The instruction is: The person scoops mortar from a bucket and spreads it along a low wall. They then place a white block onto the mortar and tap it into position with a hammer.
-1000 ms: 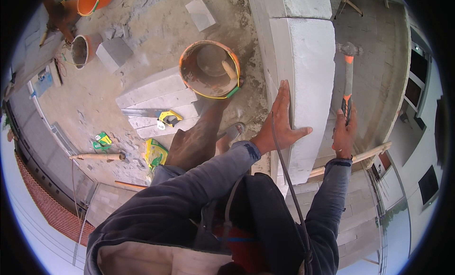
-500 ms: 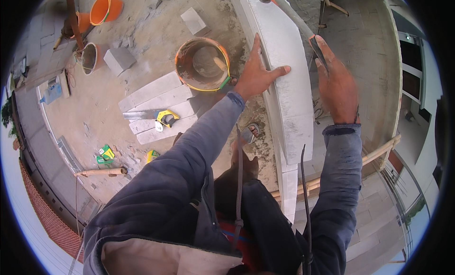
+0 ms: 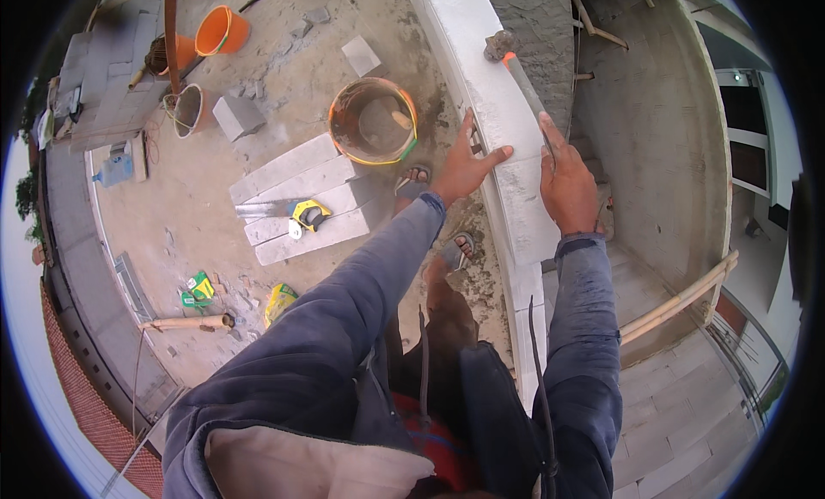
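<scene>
A mallet (image 3: 527, 88) with a dark, crusted head and an orange band below it is in my right hand (image 3: 569, 186), fingers wrapped round its grey handle. The head lies over the far right edge of a white block (image 3: 524, 177) on the wall; whether it touches cannot be told. My left hand (image 3: 468, 166) lies against the block's left side, fingers spread, thumb stretched across the top edge. Grey mortar (image 3: 537, 35) covers the surface beyond the block to the right.
Left of the wall stand a mortar-smeared bucket (image 3: 372, 121) and several pale blocks (image 3: 292, 168) with a yellow-handled saw (image 3: 308, 214) on them. Orange buckets (image 3: 222, 30) stand farther off. Right of the wall is a drop beside a concrete wall (image 3: 657, 155) and bamboo poles (image 3: 679, 297).
My right hand has moved left and the mallet head has come nearer, over the block. My left hand stays on the block's side. The whole view has shifted slightly.
</scene>
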A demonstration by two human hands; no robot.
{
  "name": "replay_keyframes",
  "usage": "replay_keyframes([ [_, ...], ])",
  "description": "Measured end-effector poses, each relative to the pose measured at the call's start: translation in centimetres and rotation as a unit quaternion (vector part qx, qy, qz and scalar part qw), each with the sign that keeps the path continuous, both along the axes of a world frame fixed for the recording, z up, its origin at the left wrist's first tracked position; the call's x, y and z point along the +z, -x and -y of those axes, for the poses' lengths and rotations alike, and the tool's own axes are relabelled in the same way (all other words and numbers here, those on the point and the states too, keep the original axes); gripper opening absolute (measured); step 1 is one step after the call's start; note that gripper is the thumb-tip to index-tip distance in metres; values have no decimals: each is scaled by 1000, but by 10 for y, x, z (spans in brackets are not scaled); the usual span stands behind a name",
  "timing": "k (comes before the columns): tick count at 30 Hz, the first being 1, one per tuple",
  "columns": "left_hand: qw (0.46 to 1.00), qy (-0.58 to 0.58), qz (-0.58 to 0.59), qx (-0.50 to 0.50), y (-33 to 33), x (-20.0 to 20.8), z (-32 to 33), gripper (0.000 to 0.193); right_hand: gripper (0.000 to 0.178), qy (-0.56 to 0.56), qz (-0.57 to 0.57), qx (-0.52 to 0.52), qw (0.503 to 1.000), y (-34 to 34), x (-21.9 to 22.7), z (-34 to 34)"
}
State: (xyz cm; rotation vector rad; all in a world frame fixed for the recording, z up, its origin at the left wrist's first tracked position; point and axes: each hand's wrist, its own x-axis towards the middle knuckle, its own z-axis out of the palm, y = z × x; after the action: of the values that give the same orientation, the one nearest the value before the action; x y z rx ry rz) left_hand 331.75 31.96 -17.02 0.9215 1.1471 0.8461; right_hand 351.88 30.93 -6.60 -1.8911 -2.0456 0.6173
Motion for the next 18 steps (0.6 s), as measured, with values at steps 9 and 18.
replay_keyframes([
  [9, 999, -29, 28, 7, 2, -6, 0, 102, 55, -125, -110, -64, 984, -10, 22, 95],
  [18, 1000, 20, 1, 9, 4, -11, -1, 105, 56, 68, -15, -92, 993, -59, 8, 221],
])
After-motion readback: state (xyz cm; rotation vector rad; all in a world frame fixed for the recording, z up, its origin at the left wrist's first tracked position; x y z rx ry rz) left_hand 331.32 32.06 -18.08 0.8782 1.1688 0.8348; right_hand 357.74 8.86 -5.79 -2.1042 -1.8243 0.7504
